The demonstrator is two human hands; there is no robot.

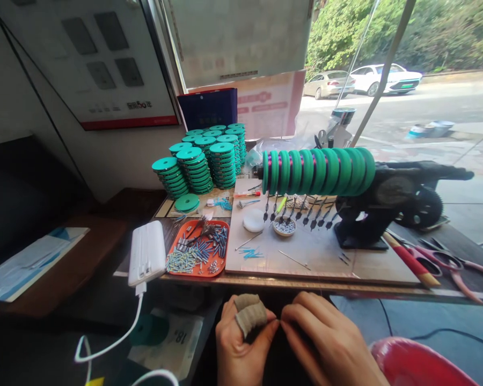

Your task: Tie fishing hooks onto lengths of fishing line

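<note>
Close together below the table's front edge, both hands are pinched. My left hand, with tan wraps on its fingers, holds thumb against fingertip. Facing it, my right hand has its fingertips pressed together almost touching the left thumb. Whatever lies between the fingertips is too small to make out. Beyond them, a row of green spools sits on the shaft of a black geared winder, with small dark pieces hanging below. An orange tray of small metal and coloured parts lies left on the table.
A wooden board carries a bowl of small beads, a white disc and thin rods. Stacked green spools stand behind. A white power bank with cable is left; scissors and a red basin are right.
</note>
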